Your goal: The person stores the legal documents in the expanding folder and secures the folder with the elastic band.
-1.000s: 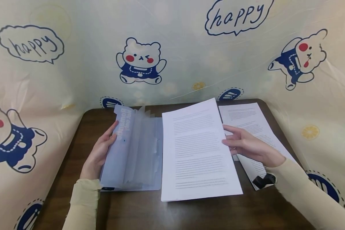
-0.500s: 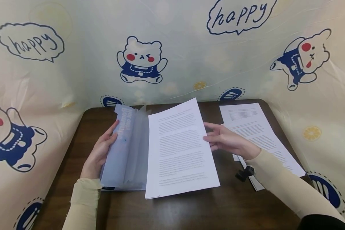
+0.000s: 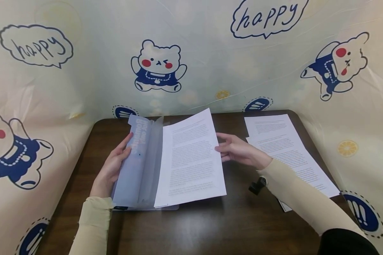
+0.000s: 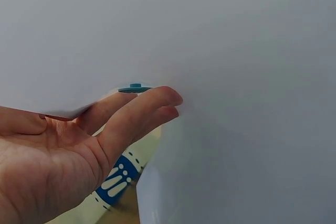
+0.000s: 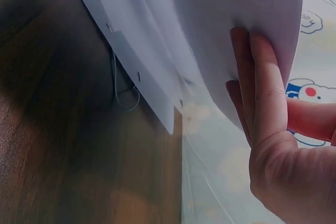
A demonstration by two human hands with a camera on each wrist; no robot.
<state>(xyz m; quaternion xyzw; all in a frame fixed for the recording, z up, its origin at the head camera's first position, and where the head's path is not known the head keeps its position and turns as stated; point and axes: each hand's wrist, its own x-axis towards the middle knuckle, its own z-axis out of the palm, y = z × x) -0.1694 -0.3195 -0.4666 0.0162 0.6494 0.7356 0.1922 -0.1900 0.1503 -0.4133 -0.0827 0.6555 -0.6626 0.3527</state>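
I have left hand (image 3: pixel 111 166) gripping blue expanding folder (image 3: pixel 131 177), right hand (image 3: pixel 240 150) pinching printed sheets (image 3: pixel 191 159) by right edge.

The folder (image 3: pixel 132 170) looks like smooth, translucent plastic with a soft sheen, its dividers (image 3: pixel 152 159) thinner and cloudier. The sheets (image 3: pixel 191 163) are smooth, matt paper, as is the pile (image 3: pixel 284 152). The desk (image 3: pixel 191 230) has a dark wood-grain surface, polished enough to reflect light in a blurred patch. The backdrop (image 3: pixel 210 53) is thin, creased sheeting, faintly shiny along its folds; whether cloth or plastic is unclear. The sleeves (image 3: pixel 94 219) are matt cloth.
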